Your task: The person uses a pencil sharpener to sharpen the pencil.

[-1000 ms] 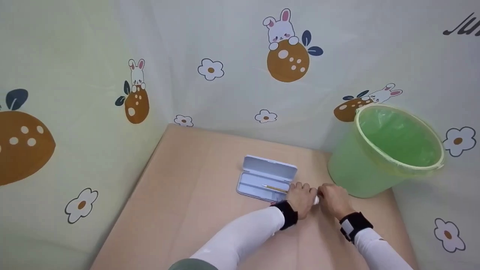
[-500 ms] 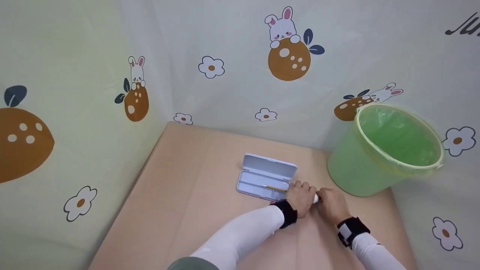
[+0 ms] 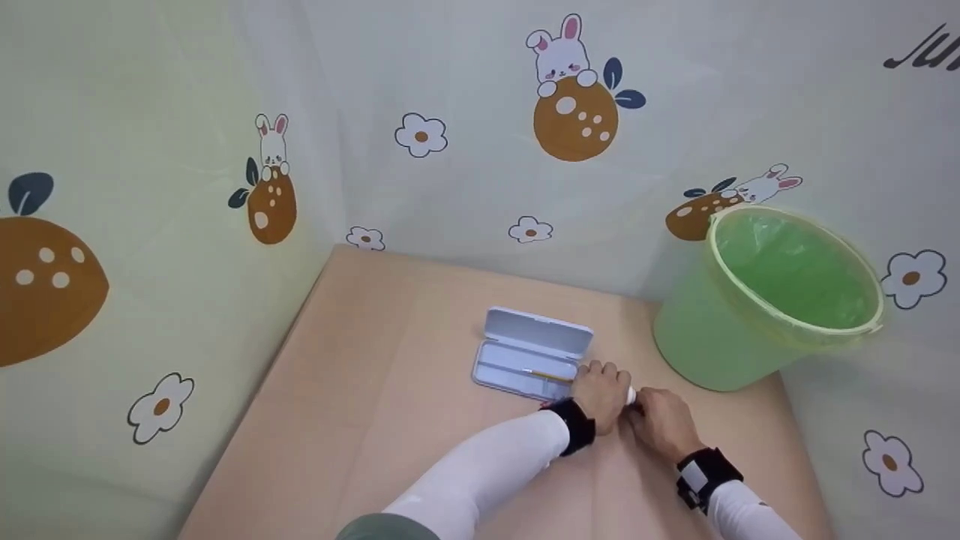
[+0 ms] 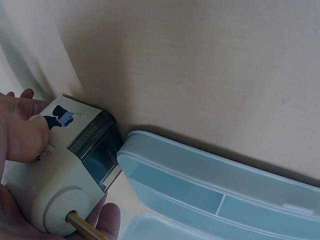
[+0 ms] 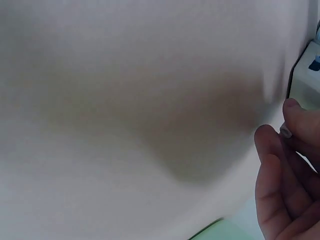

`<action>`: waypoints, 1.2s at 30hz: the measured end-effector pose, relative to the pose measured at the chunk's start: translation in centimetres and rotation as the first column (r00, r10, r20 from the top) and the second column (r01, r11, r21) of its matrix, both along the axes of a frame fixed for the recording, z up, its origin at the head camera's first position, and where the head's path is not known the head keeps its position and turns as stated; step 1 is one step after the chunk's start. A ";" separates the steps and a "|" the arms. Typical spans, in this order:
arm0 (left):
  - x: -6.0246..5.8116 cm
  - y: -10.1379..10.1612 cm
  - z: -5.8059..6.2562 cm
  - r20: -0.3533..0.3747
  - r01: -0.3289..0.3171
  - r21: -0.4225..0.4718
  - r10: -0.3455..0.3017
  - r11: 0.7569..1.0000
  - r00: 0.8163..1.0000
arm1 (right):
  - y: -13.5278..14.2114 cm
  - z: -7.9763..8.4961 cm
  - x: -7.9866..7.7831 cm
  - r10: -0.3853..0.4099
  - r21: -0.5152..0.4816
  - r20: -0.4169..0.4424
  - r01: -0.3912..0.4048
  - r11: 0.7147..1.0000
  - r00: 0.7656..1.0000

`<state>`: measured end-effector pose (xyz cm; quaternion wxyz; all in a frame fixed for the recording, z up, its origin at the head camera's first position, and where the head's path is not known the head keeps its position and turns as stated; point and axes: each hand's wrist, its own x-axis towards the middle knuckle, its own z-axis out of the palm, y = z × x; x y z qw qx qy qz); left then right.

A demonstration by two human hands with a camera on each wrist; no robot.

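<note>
Pencil (image 4: 84, 226) in sharpener (image 4: 65, 167): breakage risk.
Left hand (image 3: 601, 397) grips sharpener, right hand (image 3: 666, 421) pinches small knob (image 5: 285, 131); uneven turning could snap the pencil.

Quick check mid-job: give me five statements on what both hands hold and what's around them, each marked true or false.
1. The left hand holds a boxy cream-white pencil sharpener. True.
2. The slim yellow pencil lies clear of the sharpener. False: the pencil sits in its round hole.
3. The light-blue rectangular plastic case is closed. False: the case is open.
4. The right hand pinches a small grey piece. True.
5. In the head view, the round green bin stands left of the case. False: the bin is right of it.
</note>
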<state>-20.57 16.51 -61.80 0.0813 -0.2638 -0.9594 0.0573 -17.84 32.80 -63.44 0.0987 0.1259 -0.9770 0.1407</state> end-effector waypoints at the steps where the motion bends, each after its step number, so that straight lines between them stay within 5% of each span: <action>1: 0.0 0.0 0.0 0.001 -0.002 -0.004 0.002 1.000 1.000 | 0.0 0.1 0.2 0.003 0.009 0.010 -0.003 1.000 1.000; 12: -0.1 0.2 0.1 0.035 -0.017 -0.007 0.018 1.000 0.999 | 0.1 1.9 1.1 0.103 0.009 0.137 -0.105 0.994 0.985; 27: 0.0 0.3 0.6 0.074 -0.029 -0.017 0.030 0.999 0.997 | 0.7 4.9 2.2 0.269 0.099 0.059 -0.274 0.957 0.961; 36: 0.1 0.1 0.7 0.070 -0.017 -0.030 0.019 0.999 0.997 | 1.0 7.5 1.9 0.289 0.120 0.003 -0.287 0.950 0.957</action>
